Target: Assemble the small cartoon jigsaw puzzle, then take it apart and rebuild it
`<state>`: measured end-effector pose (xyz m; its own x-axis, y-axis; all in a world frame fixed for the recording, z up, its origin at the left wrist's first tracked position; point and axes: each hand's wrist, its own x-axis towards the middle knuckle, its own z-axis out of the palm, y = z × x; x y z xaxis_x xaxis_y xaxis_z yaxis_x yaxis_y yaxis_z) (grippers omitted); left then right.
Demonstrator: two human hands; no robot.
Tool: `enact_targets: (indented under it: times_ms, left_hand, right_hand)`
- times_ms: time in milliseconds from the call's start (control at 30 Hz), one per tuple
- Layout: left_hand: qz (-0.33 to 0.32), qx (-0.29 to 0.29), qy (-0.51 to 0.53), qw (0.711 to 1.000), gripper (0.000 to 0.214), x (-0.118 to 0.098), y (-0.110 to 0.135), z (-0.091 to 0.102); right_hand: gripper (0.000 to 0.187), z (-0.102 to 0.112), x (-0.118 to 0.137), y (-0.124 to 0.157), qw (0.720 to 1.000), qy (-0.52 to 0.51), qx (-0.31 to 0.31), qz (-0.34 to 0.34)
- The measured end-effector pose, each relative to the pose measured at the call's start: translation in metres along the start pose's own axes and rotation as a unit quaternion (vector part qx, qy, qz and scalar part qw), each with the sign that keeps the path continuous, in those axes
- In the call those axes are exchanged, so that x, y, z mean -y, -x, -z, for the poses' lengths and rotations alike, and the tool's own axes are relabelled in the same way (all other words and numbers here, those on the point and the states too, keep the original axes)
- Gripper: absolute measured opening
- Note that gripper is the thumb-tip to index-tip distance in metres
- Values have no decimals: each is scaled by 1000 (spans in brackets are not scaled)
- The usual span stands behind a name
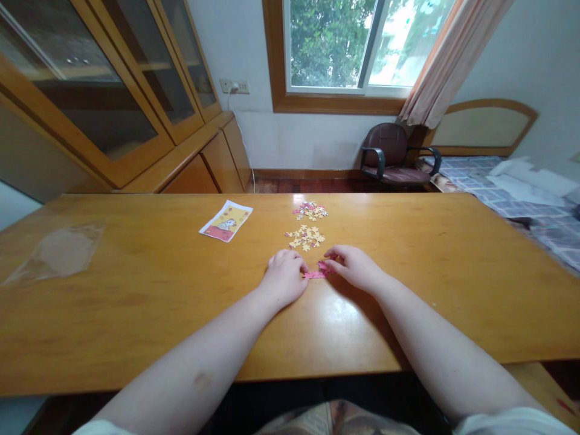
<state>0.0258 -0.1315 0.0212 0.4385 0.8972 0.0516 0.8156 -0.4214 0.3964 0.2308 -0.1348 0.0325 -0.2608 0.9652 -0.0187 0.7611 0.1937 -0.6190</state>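
My left hand (284, 277) and my right hand (354, 266) rest on the wooden table (145, 302), fingers curled, pinching a short strip of joined pink puzzle pieces (317, 272) that lies between them. Just beyond my hands lies a small heap of loose yellow puzzle pieces (305, 237). A second heap of mixed pink and yellow pieces (310, 211) lies farther back. A picture card (226, 221) with a red and yellow drawing lies to the left of the heaps.
A clear plastic bag (61, 251) lies flat at the table's left. Wooden glass-door cabinets (113, 103) stand at the left. Behind the table stand a dark red armchair (393, 156) under a window, and a bed (521, 193) at the right.
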Motion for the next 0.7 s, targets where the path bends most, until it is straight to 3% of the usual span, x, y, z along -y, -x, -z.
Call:
enact_targets:
  times_ms: [700]
  left_hand:
    - [-10, 1, -7, 1000, 8, -1, -2, -1]
  right_hand:
    - [25, -4, -7, 0, 994, 94, 52, 31]
